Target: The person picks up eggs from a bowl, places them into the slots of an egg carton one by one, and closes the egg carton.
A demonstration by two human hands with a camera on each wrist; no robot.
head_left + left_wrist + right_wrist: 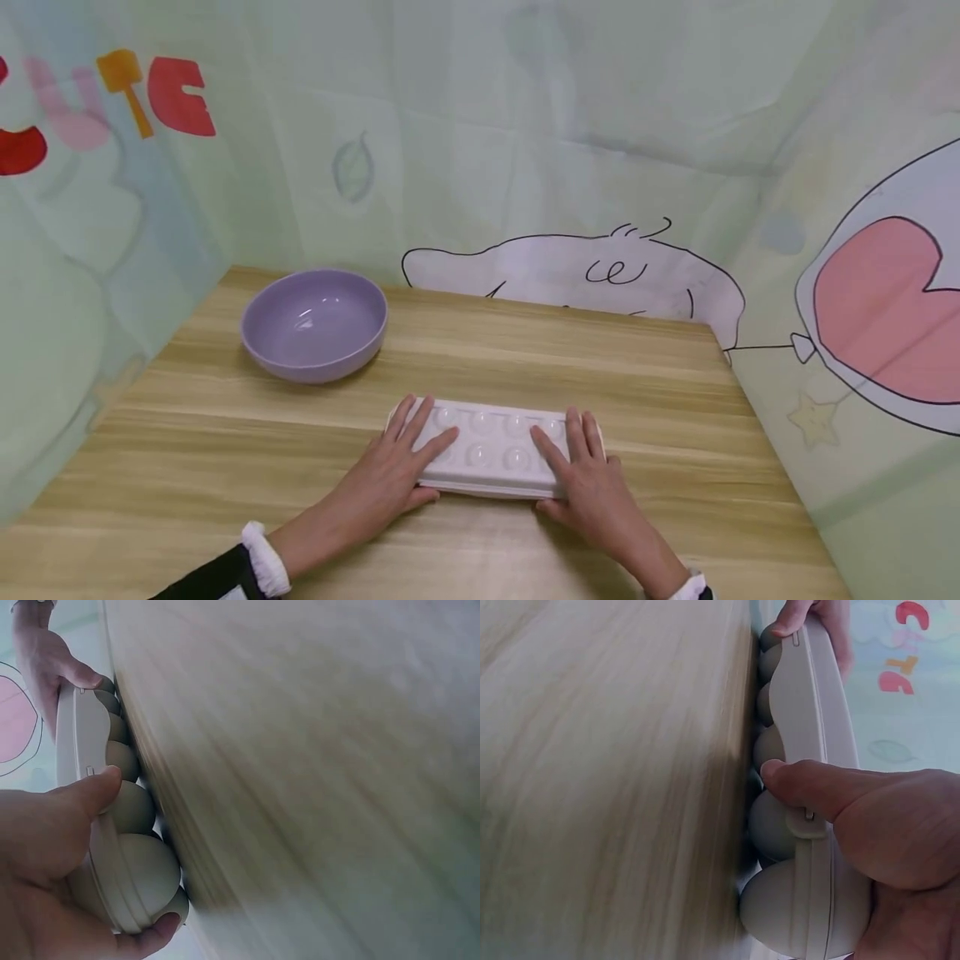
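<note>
A white plastic egg box with rows of rounded bumps on its top lies crosswise on the wooden table. My left hand grips its left end, thumb along the near side and fingers spread over the top. At the right end my right hand holds it the same way. In the left wrist view, rounded cups bulge below the box's rim, close against the tabletop. Seen from the right wrist, a small clasp sits on the near side just by the right thumb. The inside of the box is hidden.
A purple bowl stands at the back left of the wooden table. Printed cloth walls with cartoon drawings and letters rise along the table's back and both sides.
</note>
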